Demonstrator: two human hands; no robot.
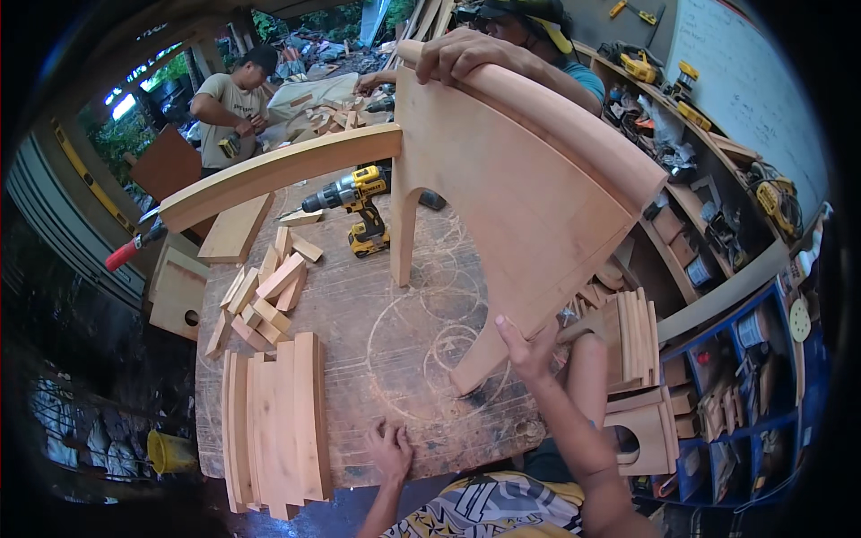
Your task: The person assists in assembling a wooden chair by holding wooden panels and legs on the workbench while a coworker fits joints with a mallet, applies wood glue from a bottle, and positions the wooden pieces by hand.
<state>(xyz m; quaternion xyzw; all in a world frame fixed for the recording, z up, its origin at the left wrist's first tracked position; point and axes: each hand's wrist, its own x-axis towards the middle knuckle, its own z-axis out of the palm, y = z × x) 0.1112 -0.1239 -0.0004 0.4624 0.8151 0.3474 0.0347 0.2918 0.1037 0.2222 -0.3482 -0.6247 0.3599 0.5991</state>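
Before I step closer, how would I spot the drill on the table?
Start with the scratched table. On its far part, between the wood blocks and the far leg of the panel, stands the drill. It is yellow and black, unlike its wooden neighbours.

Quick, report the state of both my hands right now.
Left hand: open, fingers loosely bent, on the table, nothing visibly held.
Right hand: closed on the lower part of the wooden panel.

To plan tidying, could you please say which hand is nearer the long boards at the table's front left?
The left hand, at the table edge right of the boards; the right hand is farther right, holding the panel's leg.
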